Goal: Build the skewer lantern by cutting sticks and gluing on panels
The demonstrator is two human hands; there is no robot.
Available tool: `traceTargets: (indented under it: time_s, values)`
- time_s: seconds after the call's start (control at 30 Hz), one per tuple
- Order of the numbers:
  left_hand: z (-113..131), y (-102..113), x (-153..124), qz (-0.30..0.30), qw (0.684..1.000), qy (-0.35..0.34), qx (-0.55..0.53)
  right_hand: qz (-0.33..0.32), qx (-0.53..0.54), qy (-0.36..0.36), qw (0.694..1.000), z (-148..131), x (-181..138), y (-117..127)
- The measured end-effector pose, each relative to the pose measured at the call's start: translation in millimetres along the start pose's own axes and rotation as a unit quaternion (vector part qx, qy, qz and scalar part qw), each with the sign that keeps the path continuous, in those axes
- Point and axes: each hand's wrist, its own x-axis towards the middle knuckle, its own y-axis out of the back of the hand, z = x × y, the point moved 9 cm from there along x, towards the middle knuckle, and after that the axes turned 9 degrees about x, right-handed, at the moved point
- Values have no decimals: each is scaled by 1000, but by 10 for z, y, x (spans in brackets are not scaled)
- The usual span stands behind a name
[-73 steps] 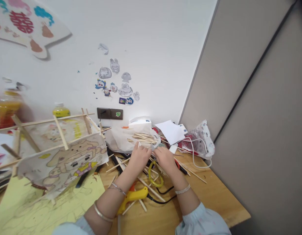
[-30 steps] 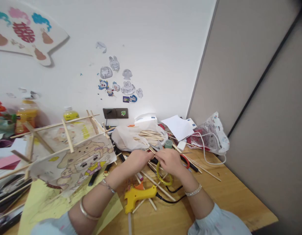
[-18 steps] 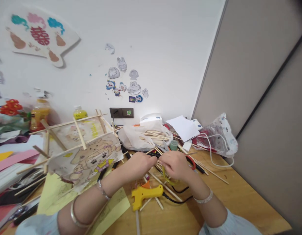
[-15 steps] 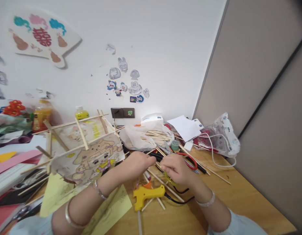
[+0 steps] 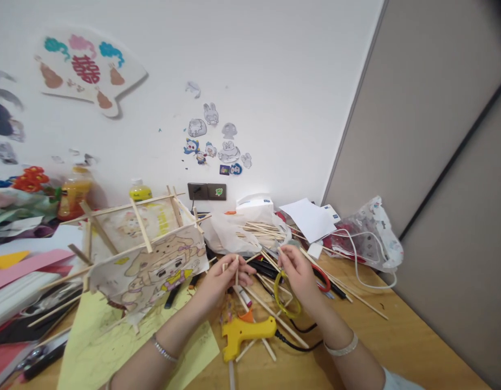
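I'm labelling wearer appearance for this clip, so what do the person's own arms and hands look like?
Both hands are bare, with no gloves. The left hand has a thin silver chain bracelet at the wrist; the right hand a broader silver bangle. Forearms are uncovered; a pale blue sleeve shows on the right arm at the bottom edge.

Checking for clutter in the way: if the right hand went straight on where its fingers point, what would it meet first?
Probably the pile of thin sticks on the white bag, just beyond the right hand; depth is hard to judge.
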Motion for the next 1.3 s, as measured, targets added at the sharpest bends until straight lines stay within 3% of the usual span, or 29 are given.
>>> traceTargets:
  time_s: [0.13,0.27,0.43,0.57,0.67,0.93,1.13,1.3]
  values:
    - [21,-51,-36,44,996,-3,-74,-36,-65,71,995,-321,-49,-244]
    - [48,-120,-47,45,989,-19,-138,-32,-75,117,990,-571,-90,-409]
    - [-59,-95,-4,14,976,0,-217,-36,-66,84,994,-445,-147,-543]
    - [-76,-23,-5,22,982,-9,-186,-55,-80,37,995,-256,-209,-613]
    - [-92,-60,-25,15,988,6,-153,-40,-86,48,994,-246,-245,-617]
    - [-70,-106,-60,15,993,-1,-113,-83,1,21,996,-213,-301,-729]
    - [76,76,-75,75,988,-51,-126,-143,-57,0,988,-177,-303,-758]
    - [55,137,-93,111,980,-59,-155,-146,-35,33,988,-296,-326,-813]
